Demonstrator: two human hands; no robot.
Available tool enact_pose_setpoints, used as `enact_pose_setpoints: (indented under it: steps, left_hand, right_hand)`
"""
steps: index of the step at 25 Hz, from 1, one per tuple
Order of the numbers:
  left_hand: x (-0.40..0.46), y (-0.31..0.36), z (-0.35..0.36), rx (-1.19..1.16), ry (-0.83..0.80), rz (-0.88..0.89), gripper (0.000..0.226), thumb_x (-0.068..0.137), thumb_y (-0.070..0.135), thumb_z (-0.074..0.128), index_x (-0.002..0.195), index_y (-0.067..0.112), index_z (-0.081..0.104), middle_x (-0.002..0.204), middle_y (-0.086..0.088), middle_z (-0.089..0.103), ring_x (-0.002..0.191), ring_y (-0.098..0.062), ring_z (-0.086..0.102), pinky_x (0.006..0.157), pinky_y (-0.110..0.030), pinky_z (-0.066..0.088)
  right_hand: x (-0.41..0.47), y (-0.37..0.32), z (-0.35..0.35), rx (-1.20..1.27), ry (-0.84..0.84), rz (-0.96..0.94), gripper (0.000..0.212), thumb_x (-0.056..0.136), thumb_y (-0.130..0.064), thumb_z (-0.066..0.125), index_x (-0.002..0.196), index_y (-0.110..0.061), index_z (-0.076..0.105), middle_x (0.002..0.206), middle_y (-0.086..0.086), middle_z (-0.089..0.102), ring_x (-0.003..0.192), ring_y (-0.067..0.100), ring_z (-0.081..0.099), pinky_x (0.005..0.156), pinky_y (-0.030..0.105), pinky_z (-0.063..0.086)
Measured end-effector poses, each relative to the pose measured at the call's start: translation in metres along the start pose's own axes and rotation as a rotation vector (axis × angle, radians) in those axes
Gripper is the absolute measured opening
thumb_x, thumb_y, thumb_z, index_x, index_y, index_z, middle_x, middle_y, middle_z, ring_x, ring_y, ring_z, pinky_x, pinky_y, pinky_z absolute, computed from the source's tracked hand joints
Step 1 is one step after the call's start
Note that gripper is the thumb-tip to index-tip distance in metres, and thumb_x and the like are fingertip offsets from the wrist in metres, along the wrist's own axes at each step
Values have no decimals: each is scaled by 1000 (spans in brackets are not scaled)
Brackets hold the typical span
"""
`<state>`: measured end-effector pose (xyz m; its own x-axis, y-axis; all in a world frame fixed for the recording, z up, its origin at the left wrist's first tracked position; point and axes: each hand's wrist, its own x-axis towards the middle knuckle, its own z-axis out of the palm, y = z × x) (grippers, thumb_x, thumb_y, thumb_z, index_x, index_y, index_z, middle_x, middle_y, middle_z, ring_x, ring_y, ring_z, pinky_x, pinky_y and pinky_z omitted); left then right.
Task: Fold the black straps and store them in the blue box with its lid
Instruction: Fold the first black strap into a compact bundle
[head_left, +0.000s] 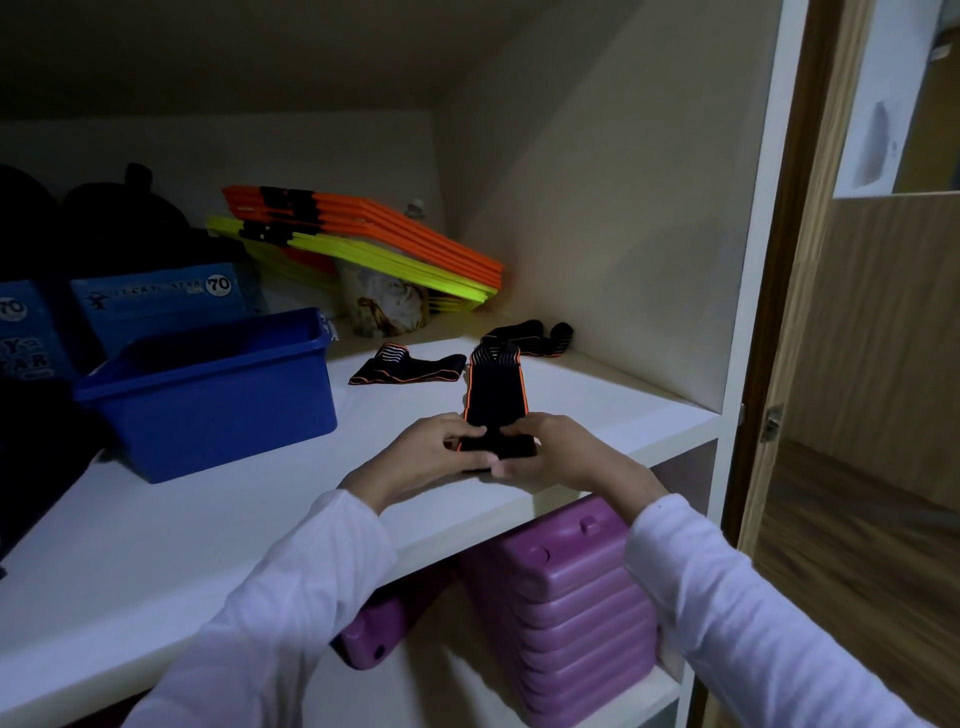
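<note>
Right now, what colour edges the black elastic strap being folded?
Orange trim along the black elastic strap, clearest in the head view.

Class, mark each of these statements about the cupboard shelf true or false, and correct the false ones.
1. Both hands, left hand and right hand, grip the orange-edged black elastic strap. True.
2. The open blue plastic box stands right of the hands. False: it stands left of them.
3. Two more black straps lie on the white shelf behind the held one. True.
4. The purple plastic blocks sit inside the box. False: they are stacked on the lower shelf.
</note>
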<state>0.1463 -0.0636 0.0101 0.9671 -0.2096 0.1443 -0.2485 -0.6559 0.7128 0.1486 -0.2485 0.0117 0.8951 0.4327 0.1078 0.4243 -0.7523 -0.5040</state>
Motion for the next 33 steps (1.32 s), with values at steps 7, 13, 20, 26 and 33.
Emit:
enact_pose_setpoints:
  steps: [7, 13, 20, 26, 33]
  left_hand:
    - [-8, 6, 0, 112, -37, 3, 58, 76, 5, 65, 132, 15, 53, 104, 7, 55, 86, -6, 55, 65, -5, 41]
    - [-9, 3, 12, 188, 102, 19, 55, 71, 9, 64, 126, 15, 59, 97, 4, 57, 82, -11, 56, 60, -8, 38]
    - [-3, 6, 12, -268, 240, -165, 33, 57, 31, 62, 72, 2, 62, 68, -11, 52, 68, -20, 52, 67, -36, 51]
    - [9, 7, 18, -233, 302, -252, 44, 79, 19, 60, 49, 18, 28, 55, -3, 27, 57, -20, 28, 57, -30, 22]
    - [19, 10, 24, -140, 367, -350, 45, 84, 17, 55, 50, 16, 26, 56, -6, 27, 60, -22, 27, 55, -31, 17]
  right_hand:
    - [-11, -4, -5, 53, 24, -9, 51, 81, -19, 65, 131, -16, 54, 122, 8, 63, 111, 20, 59, 88, 25, 44]
    - [-12, -2, -3, 149, 50, 16, 48, 80, -17, 65, 128, -18, 57, 111, 11, 68, 102, 24, 64, 89, 31, 49]
    - [-1, 7, -6, 232, 117, 39, 9, 92, -21, 54, 85, -16, 56, 86, 6, 62, 83, 18, 53, 60, 22, 37]
    - [13, 8, -4, 161, 128, 165, 40, 92, -27, 53, 57, -16, 39, 67, 4, 49, 74, 22, 45, 49, 21, 28]
    - [19, 7, -5, 158, 156, 255, 49, 91, -26, 56, 49, -11, 37, 52, 1, 40, 51, 15, 38, 40, 15, 33]
